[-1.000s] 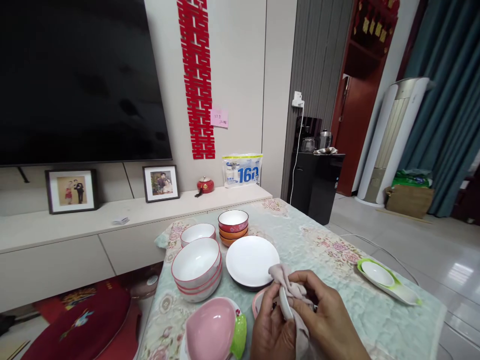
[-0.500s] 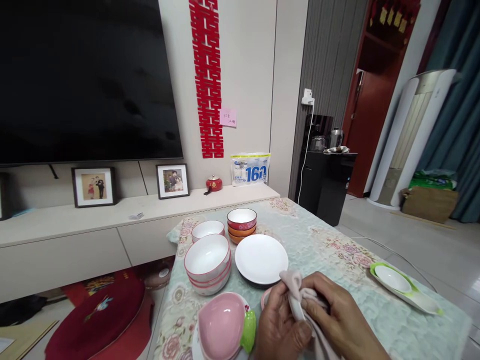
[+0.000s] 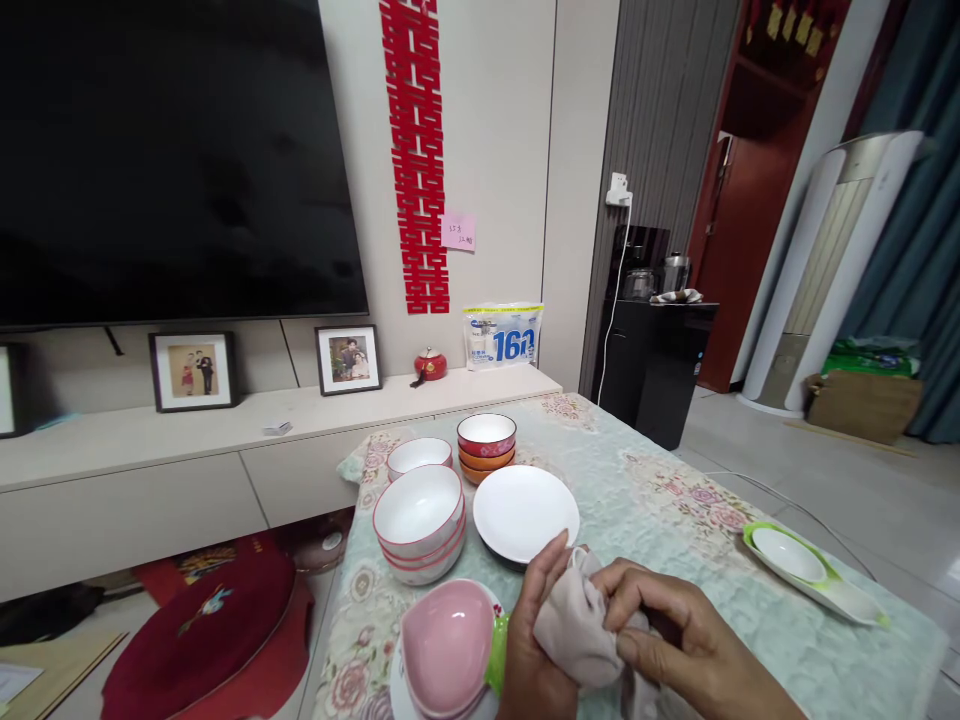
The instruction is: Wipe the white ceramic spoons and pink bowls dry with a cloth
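Observation:
A pale greyish cloth [image 3: 574, 625] is bunched between my two hands at the lower centre. My left hand [image 3: 532, 645] cups it from the left, with the fingers pointing up behind it. From the right, my right hand [image 3: 682, 635] pinches its folds between thumb and fingers. Whether something lies inside the cloth is hidden. Just left of my hands, a pink peach-shaped bowl [image 3: 448, 645] with a green leaf handle [image 3: 498, 650] rests on a white plate [image 3: 401, 685]. Beyond my fingertips sits another white plate [image 3: 525, 512].
White bowls with red rims [image 3: 418, 512] are stacked on the left of the flowered tablecloth [image 3: 637, 520]. Behind stand red and orange bowls [image 3: 486, 440]. A green-edged spoon-shaped dish [image 3: 795, 560] lies at the right. A dark red stool [image 3: 202, 630] stands on the floor.
The cloth has gone from a twisted, upright fold to a rounder bunch spread over my left palm. My left fingers have straightened upward; a pink rim beside them no longer shows.

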### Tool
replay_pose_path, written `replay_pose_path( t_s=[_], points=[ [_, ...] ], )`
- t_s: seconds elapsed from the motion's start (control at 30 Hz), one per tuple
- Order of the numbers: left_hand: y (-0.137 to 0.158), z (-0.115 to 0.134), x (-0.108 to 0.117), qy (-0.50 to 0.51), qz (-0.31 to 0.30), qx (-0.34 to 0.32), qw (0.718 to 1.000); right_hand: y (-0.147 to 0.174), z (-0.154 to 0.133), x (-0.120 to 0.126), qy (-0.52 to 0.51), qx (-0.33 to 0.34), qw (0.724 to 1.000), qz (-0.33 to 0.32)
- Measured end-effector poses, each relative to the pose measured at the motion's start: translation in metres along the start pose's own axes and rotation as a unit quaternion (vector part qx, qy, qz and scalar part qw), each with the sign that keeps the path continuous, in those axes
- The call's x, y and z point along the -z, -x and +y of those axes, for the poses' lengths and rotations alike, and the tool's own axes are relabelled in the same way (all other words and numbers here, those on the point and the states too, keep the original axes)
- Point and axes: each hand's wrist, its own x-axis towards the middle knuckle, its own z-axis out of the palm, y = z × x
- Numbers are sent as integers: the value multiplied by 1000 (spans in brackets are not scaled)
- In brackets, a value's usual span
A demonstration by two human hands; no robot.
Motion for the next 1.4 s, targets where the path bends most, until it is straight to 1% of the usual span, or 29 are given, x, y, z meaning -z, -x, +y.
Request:
replay_pose_path(
  t_s=[0.07, 0.13, 0.2, 0.27, 0.3, 0.33, 0.4, 0.47, 0.53, 0.63, 0.73, 0.8, 0.87, 0.97, 1.03, 1.07, 1.1, 1.17, 1.23, 1.3, 1.4],
  points=[
    [0, -2, -1, 0, 4, 13, 1000, -1, 2, 1, 24, 3, 1000, 6],
    [1, -5, -4, -20, 8, 16, 1000, -3, 5, -2, 54, 11, 997, 60],
    [1, -8, -8, -35, 15, 17, 999, -6, 9, -10, 60, -2, 990, 130],
    [2, -10, -11, -40, 31, 3, 999, -8, 13, -20, 9, -32, 983, 179],
    [2, -10, -12, -44, 39, -5, 998, -10, 14, -24, -36, -46, 981, 186],
    [2, -9, -14, -48, 47, -15, 998, -10, 15, -27, -86, -55, 978, 183],
    [2, -6, -16, -47, 59, -34, 997, -11, 16, -30, -170, -62, 972, 152],
    [2, -2, -17, -37, 57, -42, 997, -10, 15, -29, -194, -52, 973, 113],
    [1, 2, -15, -27, 46, -44, 998, -9, 11, -24, -156, -30, 984, 80],
    [-1, 3, -9, -21, 30, -24, 999, -7, 3, -16, -66, -4, 997, 39],
    [-2, 1, -5, 9, 57, -11, 998, -4, -4, -7, -5, 8, 1000, 2],
    [-3, 0, -7, 30, 70, -4, 997, -3, -5, -4, 33, 14, 999, -12],
    [-2, 1, -10, 35, 79, 2, 996, -4, -3, -4, 71, 25, 997, -8],
    [0, 1, -16, 26, 100, -4, 995, -7, 5, -12, 105, 50, 992, 51],
    [0, 0, -17, 14, 95, -7, 995, -8, 9, -18, 78, 47, 992, 93],
    [-1, -2, -16, 8, 89, -10, 996, -9, 10, -21, 50, 36, 993, 102],
    [-2, -4, -14, 0, 86, -15, 996, -9, 10, -24, 18, 26, 995, 100],
    [-5, -10, -7, -13, 91, -30, 995, -9, 7, -26, -21, 25, 997, 73],
    [-9, -16, 0, -5, 115, -49, 992, -10, 2, -26, -8, 42, 998, 47],
    [-11, -18, 5, 25, 149, -35, 988, -11, -4, -24, 26, 57, 998, 31],
    [-10, -12, 4, 40, 141, -30, 989, -10, -8, -20, 51, 47, 997, 15]
  ],
)
